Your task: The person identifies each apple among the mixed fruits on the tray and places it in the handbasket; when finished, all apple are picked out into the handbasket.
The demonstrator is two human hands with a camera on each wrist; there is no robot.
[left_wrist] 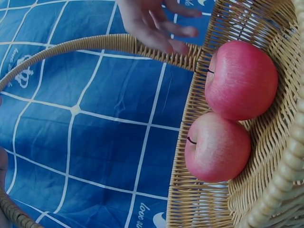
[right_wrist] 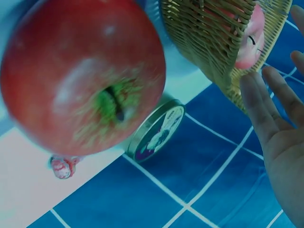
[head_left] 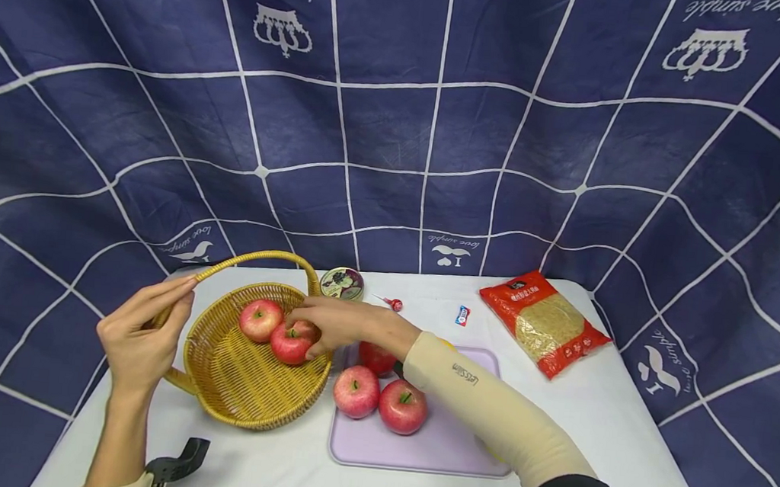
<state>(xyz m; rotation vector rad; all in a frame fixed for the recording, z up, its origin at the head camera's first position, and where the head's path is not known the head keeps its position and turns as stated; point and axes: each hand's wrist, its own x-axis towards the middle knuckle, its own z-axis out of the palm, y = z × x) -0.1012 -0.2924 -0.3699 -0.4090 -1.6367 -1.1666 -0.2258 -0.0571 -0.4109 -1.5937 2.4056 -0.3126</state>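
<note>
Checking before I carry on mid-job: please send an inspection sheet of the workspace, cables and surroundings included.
Surface: white tabletop, carrying a lilac tray.
Basket: two basket apples inside, touching each other.
Tray: three tray apples visible; yellow item mostly hidden by the right arm.
Clutter: round tin, lollipop, wrapped candy, red food bag, towards the back.
Left grip: holds the basket's handle.
Right grip: open near the basket apples, apart from them in the left wrist view.
Cables: nothing seen.
Surroundings: blue checked curtain behind and on both sides.
</note>
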